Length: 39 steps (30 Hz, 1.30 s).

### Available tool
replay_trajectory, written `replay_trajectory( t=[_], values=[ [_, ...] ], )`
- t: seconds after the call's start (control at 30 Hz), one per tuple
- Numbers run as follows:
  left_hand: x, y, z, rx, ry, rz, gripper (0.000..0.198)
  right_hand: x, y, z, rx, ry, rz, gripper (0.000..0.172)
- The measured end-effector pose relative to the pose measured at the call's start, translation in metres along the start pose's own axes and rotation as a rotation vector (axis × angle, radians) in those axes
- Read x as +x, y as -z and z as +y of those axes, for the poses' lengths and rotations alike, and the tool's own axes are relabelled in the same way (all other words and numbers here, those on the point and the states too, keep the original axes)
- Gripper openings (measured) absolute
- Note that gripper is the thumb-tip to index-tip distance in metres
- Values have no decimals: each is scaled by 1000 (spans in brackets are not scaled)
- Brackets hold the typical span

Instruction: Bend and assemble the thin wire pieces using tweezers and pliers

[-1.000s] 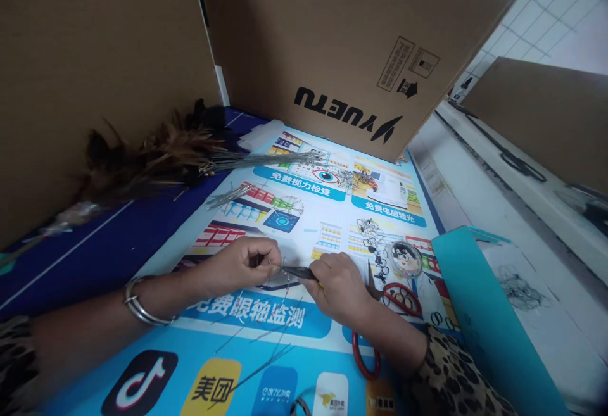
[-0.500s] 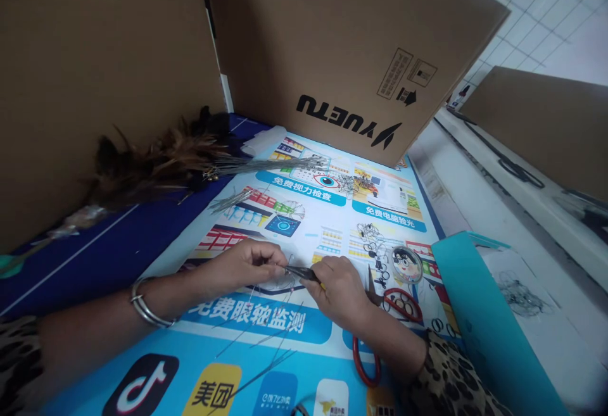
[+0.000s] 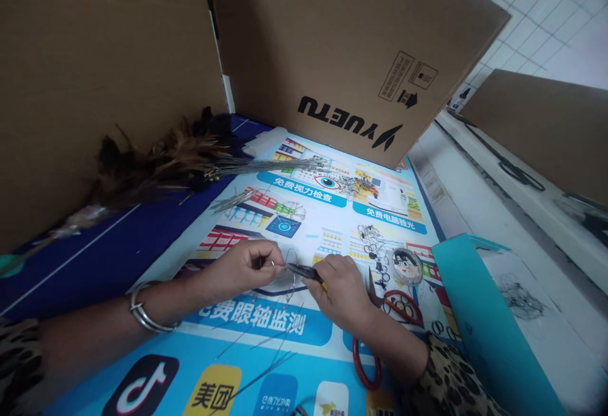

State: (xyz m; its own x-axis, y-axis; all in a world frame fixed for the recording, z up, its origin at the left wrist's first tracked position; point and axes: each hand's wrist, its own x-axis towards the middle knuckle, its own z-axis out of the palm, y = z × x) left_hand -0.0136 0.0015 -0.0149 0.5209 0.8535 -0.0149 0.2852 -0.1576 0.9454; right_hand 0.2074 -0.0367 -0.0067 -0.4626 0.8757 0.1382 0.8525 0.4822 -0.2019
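Note:
My left hand (image 3: 242, 268) is pinched shut on a thin wire (image 3: 291, 270) that curves into a loop between my hands. My right hand (image 3: 338, 289) grips small dark pliers (image 3: 304, 271), and their tip meets the wire right beside my left fingertips. Both hands rest over a printed blue poster (image 3: 304, 213) that covers the table. A silver bangle (image 3: 142, 311) circles my left wrist. Several straight wires (image 3: 266, 356) lie on the poster below my hands.
Brown feathers on wire stems (image 3: 161, 163) lie at the left. Red-handled scissors (image 3: 401, 305), a round tin (image 3: 407, 265) and small wire rings (image 3: 373, 242) sit right of my hands. A teal folder (image 3: 479, 321) lies further right. Cardboard boxes (image 3: 351, 49) stand behind.
The wire between my hands has bent into a wider loop. My hands have stayed almost where they were; the view has shifted slightly.

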Motion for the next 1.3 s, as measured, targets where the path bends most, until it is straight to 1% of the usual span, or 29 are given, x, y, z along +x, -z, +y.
replay_trajectory(
  t=[0.27,0.4,0.53,0.67,1.0,1.3],
  values=[
    [-1,-5,1,134,-94,76,7,1,1,-6,-72,6,9,25],
    [-2,-6,2,163,-85,83,8,2,1,-6,-121,13,21,24],
    [-2,-6,0,195,-79,68,8,2,0,-6,-160,24,24,23],
    [-2,-7,-3,238,-78,86,8,2,-2,-5,-194,29,21,23],
    [-4,-10,2,344,-56,135,10,1,-5,-7,-228,39,6,19],
    [-4,-10,-1,376,-83,148,10,2,-7,-8,-236,33,-30,19]
  ],
)
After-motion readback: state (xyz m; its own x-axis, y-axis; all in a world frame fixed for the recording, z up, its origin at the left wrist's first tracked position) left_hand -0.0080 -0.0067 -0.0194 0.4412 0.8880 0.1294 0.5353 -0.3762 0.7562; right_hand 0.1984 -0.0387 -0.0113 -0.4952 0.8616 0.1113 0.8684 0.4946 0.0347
